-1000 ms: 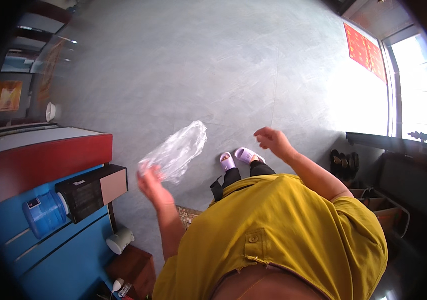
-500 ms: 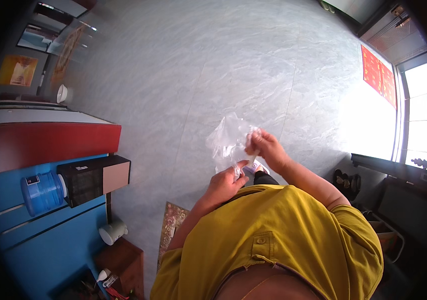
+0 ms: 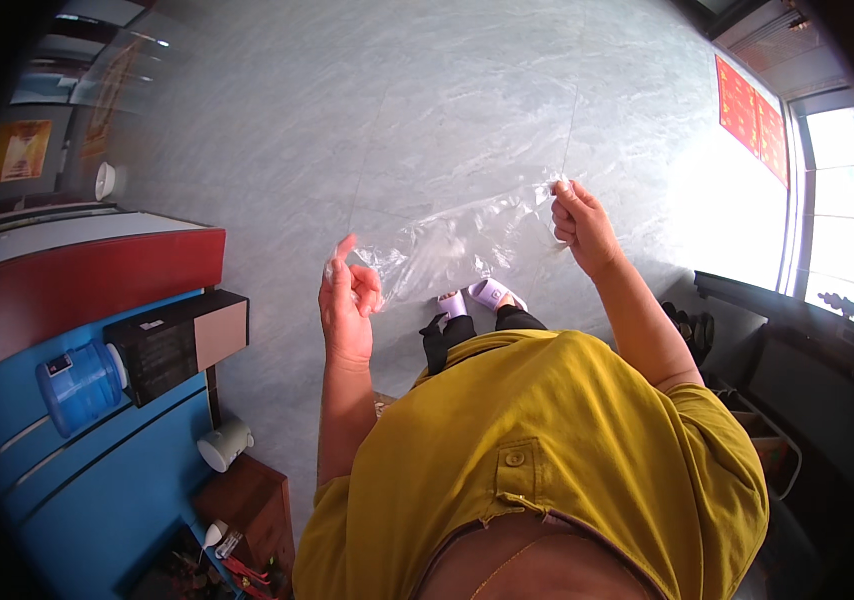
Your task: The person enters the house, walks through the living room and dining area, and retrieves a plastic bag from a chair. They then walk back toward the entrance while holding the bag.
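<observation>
A clear plastic bag (image 3: 452, 243) is stretched out between my two hands, above the grey marbled floor (image 3: 427, 110). My left hand (image 3: 349, 300) pinches its left end at chest height. My right hand (image 3: 579, 226) grips the right end, held a bit higher and further out. The film is thin and crinkled, and the floor shows through it. Below the bag I see my feet in light purple slippers (image 3: 477, 296) and my mustard-yellow shirt (image 3: 547, 450).
At left stands a blue and red counter (image 3: 87, 300) with a black box appliance (image 3: 179, 340), a blue water bottle (image 3: 77, 385) and a white cup (image 3: 225, 443). A wooden stool (image 3: 247, 505) sits below. Bright windows (image 3: 837, 220) and a dark bench with shoes are at right.
A second ago my left hand alone held the bag out to the left. Both hands then met on it at the middle, and now they have drawn apart, stretching it wide.
</observation>
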A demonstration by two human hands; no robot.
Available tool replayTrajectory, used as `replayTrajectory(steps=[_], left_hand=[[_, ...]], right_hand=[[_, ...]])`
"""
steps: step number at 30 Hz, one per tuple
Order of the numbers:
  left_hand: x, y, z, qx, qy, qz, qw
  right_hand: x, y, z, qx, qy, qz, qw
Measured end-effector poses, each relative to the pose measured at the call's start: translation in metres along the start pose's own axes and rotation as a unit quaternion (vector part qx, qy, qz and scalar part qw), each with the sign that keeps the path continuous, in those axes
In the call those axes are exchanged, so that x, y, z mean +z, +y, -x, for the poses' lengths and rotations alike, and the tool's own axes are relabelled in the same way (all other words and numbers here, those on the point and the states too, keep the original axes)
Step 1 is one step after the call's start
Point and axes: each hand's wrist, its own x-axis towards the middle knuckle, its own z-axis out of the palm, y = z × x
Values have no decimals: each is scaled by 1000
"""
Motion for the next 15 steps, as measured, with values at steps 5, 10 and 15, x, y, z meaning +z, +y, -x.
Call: replayTrajectory(steps=[5,10,15], left_hand=[[32,31,-10,84,-1,-126,988],[92,77,2,574,17,-298,763],[13,-19,-49,-74,-62,-413,905]], right_hand=[[12,-69,-2,30,64,-1,997],[42,-175,31,-524,113,190,823],[-5,0,-31,-324,-188,629,682]])
